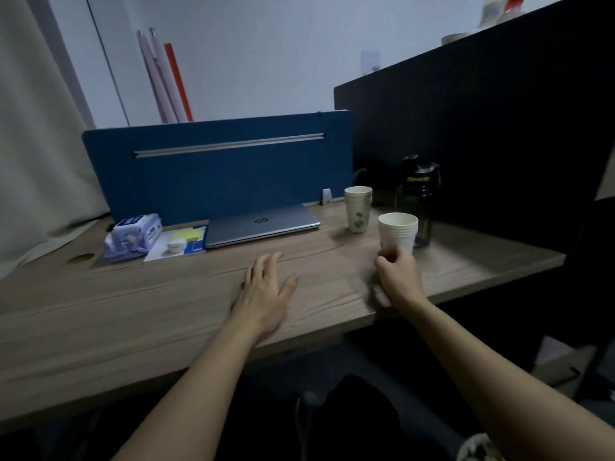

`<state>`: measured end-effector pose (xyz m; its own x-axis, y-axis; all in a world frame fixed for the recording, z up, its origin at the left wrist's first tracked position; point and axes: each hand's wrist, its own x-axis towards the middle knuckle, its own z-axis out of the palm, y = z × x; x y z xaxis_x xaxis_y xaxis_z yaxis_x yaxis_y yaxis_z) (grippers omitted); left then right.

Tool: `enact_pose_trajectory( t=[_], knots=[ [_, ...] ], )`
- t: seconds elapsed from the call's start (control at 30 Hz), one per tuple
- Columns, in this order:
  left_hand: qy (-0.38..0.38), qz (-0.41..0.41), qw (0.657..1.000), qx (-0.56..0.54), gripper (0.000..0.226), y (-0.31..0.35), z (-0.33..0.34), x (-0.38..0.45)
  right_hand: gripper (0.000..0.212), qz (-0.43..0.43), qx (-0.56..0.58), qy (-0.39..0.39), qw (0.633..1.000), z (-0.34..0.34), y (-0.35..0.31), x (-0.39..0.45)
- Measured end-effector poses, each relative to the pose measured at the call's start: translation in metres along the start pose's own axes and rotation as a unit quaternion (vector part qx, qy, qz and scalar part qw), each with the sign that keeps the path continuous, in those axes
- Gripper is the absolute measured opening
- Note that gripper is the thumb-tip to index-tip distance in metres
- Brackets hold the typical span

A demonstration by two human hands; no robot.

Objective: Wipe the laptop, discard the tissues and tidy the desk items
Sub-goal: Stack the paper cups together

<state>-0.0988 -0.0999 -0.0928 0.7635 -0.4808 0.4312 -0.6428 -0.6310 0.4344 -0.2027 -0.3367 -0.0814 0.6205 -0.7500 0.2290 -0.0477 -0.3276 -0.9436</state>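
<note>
A closed silver laptop [263,225] lies flat at the back of the wooden desk [133,311], against a blue divider panel. Left of it sit a booklet with a yellow sticky pad [181,242] and a purple tissue pack [133,236]. My right hand [397,271] grips the base of a stack of white paper cups [398,229] standing on the desk. A second cup stack with a green print [358,207] stands behind it. My left hand [266,291] rests palm down on the desk, fingers spread, holding nothing.
A dark water bottle [419,197] stands just right of the cup stacks. A blue divider [216,171] and a tall black partition [482,144] wall the desk's back and right. The desk's front edge runs diagonally; a round cable hole [80,259] is at far left.
</note>
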Motion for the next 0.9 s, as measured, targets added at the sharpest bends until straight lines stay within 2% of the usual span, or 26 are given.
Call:
enact_pose_trajectory(
  t=[0.07,0.17,0.27,0.33,0.6,0.77,0.9],
  knots=[
    [-0.014,0.003,1.0,-0.002,0.065,0.01,0.005,0.0,0.011,-0.012,-0.021,0.043,0.999,-0.015,0.004,0.001],
    [-0.027,0.0,1.0,0.001,0.063,0.016,0.011,0.003,0.037,0.0,-0.032,0.086,0.996,-0.027,0.009,0.01],
    [-0.036,-0.012,0.999,-0.006,0.064,0.015,0.015,0.01,0.07,0.014,-0.03,0.077,0.997,-0.028,0.01,0.021],
    [-0.038,-0.017,0.999,-0.009,0.066,0.013,0.02,0.018,0.079,0.003,-0.039,0.054,0.998,-0.025,0.011,0.028],
    [-0.038,-0.018,0.999,0.006,0.068,0.013,0.045,0.068,0.082,-0.021,-0.03,-0.001,0.999,0.005,0.013,0.069],
    [-0.018,0.011,1.0,-0.01,0.056,0.009,0.069,0.117,0.063,-0.036,0.005,0.016,0.999,0.029,0.015,0.108],
    [-0.014,0.031,0.999,-0.038,0.054,0.005,0.091,0.16,0.07,-0.097,0.031,0.049,0.994,0.048,0.014,0.138]
  ],
)
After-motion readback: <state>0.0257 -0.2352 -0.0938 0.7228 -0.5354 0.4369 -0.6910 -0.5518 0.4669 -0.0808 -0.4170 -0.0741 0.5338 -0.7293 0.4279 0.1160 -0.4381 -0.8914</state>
